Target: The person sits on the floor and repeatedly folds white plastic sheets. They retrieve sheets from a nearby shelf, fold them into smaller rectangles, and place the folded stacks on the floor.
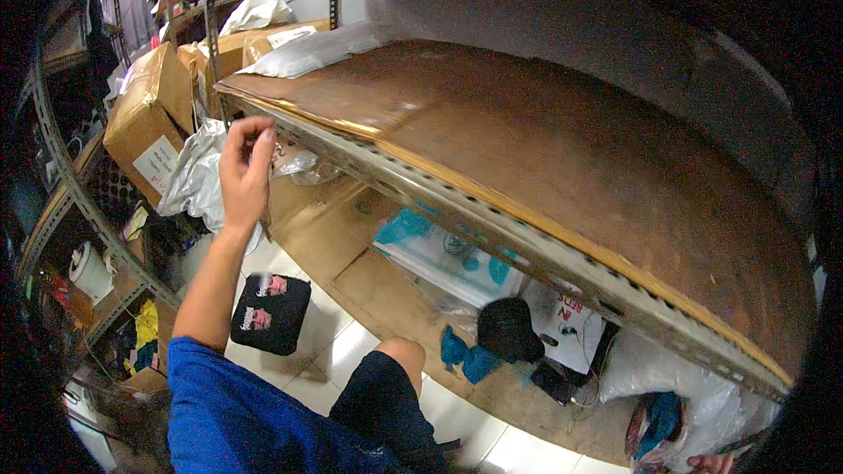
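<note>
Just beside the table edge (pixel 479 186), left grip (pixel 245 174) curled, hold unclear; right grip (pixel 713 463) unreadable.

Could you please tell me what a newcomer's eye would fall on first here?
Probably the broad brown board, sweeping across the upper right above a slotted metal rail. Next might come the person's left hand, fingers curled, by the rail's left end. Below it, a squarish black object with printed pictures stands out against white floor tiles.
</note>
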A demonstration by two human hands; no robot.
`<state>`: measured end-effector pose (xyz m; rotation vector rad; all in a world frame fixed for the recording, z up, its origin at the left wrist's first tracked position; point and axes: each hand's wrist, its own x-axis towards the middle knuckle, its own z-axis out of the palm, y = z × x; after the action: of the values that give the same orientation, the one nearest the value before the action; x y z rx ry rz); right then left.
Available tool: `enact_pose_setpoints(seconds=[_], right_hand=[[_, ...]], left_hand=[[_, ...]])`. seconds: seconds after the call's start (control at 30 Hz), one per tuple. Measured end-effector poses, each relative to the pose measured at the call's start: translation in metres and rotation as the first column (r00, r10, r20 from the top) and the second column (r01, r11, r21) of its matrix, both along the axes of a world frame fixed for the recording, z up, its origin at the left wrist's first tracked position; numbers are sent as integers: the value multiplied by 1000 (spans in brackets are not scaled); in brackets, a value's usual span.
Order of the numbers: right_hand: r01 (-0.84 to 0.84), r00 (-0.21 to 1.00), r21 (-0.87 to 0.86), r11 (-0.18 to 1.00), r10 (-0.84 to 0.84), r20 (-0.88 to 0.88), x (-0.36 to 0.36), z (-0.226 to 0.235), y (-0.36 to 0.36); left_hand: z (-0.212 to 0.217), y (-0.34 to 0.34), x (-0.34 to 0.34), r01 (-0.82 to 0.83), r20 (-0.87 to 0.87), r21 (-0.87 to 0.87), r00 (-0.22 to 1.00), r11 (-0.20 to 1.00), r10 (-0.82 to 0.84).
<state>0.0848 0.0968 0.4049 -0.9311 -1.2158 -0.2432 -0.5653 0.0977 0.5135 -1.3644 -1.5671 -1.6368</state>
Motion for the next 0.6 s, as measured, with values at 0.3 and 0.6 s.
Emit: enact_pose_setpoints(seconds=[0.3, 0.6], right_hand=[[-282, 451, -541, 792, 607, 655, -206, 183, 65], [-557, -150, -543, 628, 567, 810, -516, 269, 106]], left_hand=[[27, 17, -273, -163, -41, -228, 987, 960, 158], [44, 61, -412, -479, -328, -497, 876, 724, 355]])
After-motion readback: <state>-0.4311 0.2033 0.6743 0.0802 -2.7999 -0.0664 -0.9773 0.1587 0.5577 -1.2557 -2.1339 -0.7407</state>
